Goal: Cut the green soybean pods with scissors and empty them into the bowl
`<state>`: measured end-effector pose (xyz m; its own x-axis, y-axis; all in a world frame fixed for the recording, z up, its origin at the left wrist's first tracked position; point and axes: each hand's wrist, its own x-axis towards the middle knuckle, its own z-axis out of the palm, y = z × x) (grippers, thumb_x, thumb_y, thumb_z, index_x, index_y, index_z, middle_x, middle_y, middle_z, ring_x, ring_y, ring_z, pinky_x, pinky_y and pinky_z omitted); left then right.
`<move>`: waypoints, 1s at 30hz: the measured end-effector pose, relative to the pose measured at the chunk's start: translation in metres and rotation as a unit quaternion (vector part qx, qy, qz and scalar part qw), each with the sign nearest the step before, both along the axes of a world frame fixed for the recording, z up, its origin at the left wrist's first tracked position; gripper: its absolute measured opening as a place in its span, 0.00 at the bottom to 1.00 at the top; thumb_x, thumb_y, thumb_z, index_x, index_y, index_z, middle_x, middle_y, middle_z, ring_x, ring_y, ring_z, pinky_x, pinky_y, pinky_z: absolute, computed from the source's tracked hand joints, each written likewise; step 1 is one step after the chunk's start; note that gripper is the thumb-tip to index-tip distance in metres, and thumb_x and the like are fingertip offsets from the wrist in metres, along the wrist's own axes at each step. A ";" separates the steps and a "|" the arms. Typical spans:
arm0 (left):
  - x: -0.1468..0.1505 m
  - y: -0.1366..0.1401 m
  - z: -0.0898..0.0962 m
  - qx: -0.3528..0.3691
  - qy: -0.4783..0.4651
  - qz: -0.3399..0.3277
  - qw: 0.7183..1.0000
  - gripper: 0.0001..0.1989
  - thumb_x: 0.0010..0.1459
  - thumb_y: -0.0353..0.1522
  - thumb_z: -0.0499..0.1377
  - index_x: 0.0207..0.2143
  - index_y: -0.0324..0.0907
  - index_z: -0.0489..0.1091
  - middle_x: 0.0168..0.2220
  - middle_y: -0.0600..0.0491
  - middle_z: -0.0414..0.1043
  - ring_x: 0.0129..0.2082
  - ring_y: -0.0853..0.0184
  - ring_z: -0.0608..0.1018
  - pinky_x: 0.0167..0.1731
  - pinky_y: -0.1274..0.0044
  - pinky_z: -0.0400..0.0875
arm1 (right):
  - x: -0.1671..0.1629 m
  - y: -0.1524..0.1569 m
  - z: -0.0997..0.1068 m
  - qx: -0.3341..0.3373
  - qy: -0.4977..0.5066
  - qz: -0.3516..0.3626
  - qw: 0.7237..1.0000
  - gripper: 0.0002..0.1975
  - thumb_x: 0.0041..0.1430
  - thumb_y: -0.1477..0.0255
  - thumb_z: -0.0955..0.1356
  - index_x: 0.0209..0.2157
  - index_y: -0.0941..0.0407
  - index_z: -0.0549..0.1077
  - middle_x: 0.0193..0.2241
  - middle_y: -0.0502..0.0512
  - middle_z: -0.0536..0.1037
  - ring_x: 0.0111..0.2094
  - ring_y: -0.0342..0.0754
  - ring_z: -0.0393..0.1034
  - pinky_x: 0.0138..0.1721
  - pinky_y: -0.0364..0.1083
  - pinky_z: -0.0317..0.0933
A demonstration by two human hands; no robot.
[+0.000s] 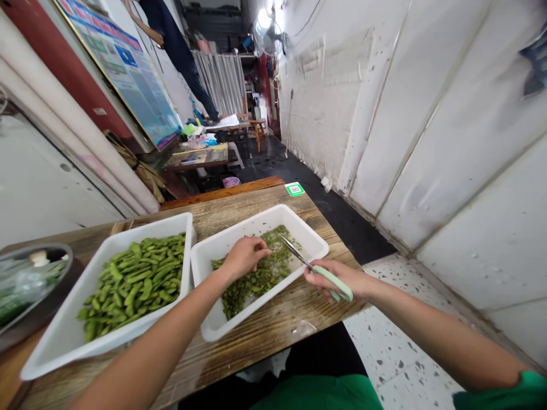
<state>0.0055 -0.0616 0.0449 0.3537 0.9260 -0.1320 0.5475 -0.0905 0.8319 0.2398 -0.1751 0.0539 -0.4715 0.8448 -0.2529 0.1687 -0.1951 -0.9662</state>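
My left hand [244,257] reaches over the right-hand white tray [311,239], its fingers curled together in a pinch. Whatever lies between the fingertips is hidden. Below it, small green trimmings and some pods [243,287] are scattered across the tray bottom. My right hand [358,280] grips light green-handled scissors [332,279] at the tray's right edge. Their metal blades point up and left over the trimmings and look nearly closed. To the left, a second white tray [188,250] holds a heap of green edamame pods [139,279].
A metal basin [70,256] with plastic-wrapped greens stands at far left. Both trays rest on a wooden table [282,324] bearing a green QR-code card [294,189]. Beyond, a person [182,51] stands on a cluttered table. A white wall [427,114] runs along the right.
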 end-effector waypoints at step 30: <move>0.022 -0.022 0.016 -0.289 -0.285 0.034 0.913 0.09 0.49 0.32 0.63 0.27 0.34 0.69 0.12 0.62 0.55 0.11 0.82 0.56 0.09 0.89 0.47 | -0.004 0.001 -0.001 -0.022 0.008 -0.044 0.999 0.20 0.45 0.55 0.70 0.26 0.57 0.64 0.13 0.41 0.60 0.10 0.36 0.53 0.09 0.37 0.51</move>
<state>0.0271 -0.0834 0.0613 0.4626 0.7822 -0.4173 -0.0021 0.4716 0.8818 0.2354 -0.1741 0.0532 -0.3996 0.8717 -0.2835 0.1333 -0.2508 -0.9588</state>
